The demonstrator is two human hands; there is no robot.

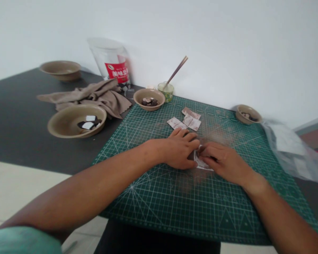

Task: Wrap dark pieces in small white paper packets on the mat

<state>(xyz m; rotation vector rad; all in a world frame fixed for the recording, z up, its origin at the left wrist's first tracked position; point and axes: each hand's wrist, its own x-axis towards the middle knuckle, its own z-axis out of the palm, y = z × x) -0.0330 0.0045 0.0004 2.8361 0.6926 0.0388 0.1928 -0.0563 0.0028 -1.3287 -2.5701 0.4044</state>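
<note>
My left hand [180, 148] lies flat on the green cutting mat [153, 197], fingers spread, its thumb side at the edge of a small white card [203, 164] with brownish smudges. Over that card my right hand [220, 158] is closed, fingertips pinched together against its surface. Whatever is between those fingertips is hidden. Just beyond my left fingers lie more smudged whitish cards: one at the left [176, 123], one in the middle [192, 122] and a browner one [191, 113] behind. Brown smears mark the mat around both hands.
A bowl with dark and pale pieces [149, 91] stands at the mat's back left, beside a green cup [168, 94] holding a stick. Another small bowl [240, 116] and a plastic bag [291, 144] are right. Leftward are a larger bowl [60, 128], a cloth [95, 93] and a clear jar [106, 53].
</note>
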